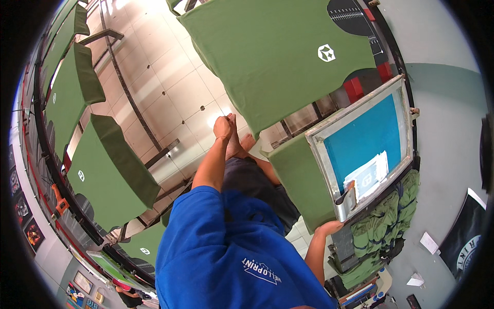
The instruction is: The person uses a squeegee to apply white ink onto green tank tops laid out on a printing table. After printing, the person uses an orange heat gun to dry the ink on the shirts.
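Note:
My left hand is closed in a loose fist over the tiled floor, apart from the far green T-shirt. Whatever its fingers might hold is hidden. Down at the near corner of a screen-printing frame, my right hand has its fingers closed at the rim, partly out of sight. The frame has blue mesh with a patch of white ink. A metal-edged squeegee stands in its near corner. Under the frame, another green T-shirt lies stretched over a board.
More green T-shirts on boards line the left side, each with a small white emblem. An orange tool hangs beyond them. Heaped green garments lie beside the frame on the right. A metal rail runs above the tiles.

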A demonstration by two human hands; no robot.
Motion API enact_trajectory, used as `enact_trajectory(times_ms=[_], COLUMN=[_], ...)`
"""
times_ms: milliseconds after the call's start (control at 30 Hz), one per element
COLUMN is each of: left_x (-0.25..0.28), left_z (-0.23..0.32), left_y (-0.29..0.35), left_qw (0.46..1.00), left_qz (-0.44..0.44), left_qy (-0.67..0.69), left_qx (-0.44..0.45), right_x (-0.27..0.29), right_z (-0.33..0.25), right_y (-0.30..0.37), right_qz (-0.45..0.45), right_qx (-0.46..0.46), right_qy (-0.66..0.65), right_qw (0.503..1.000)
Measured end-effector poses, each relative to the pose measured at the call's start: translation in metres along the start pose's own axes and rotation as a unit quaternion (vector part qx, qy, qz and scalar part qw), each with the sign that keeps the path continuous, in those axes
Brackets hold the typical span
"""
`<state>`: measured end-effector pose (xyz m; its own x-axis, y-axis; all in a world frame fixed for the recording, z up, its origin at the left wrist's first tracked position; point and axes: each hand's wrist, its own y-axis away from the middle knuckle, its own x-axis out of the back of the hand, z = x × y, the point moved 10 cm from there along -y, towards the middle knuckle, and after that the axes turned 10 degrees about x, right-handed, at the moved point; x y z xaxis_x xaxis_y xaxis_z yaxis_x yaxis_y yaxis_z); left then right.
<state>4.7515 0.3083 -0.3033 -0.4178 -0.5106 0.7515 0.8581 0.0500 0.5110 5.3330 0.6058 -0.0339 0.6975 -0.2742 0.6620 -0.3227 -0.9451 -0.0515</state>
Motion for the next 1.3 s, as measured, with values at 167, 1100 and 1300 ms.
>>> enact_trajectory(times_ms=[167, 1100, 1300], left_x=[-0.009, -0.024, -0.081], left_z=[0.005, 0.084, 0.15], left_y=[-0.003, 0.073, 0.097], left_qw=[0.999, 0.972, 0.956], left_qz=[-0.005, -0.015, -0.019], left_qy=[-0.035, -0.139, 0.122], left_qx=[-0.032, -0.188, -0.267], right_x=[0.003, 0.0, 0.006], right_z=[0.016, 0.0, 0.007], right_y=[-0.007, 0.005, -0.005], right_qz=[0.007, 0.018, 0.003], right_qx=[0.003, -0.035, 0.001], right_qy=[0.002, -0.015, 0.06], right_qw=[1.0, 0.999, 0.998])
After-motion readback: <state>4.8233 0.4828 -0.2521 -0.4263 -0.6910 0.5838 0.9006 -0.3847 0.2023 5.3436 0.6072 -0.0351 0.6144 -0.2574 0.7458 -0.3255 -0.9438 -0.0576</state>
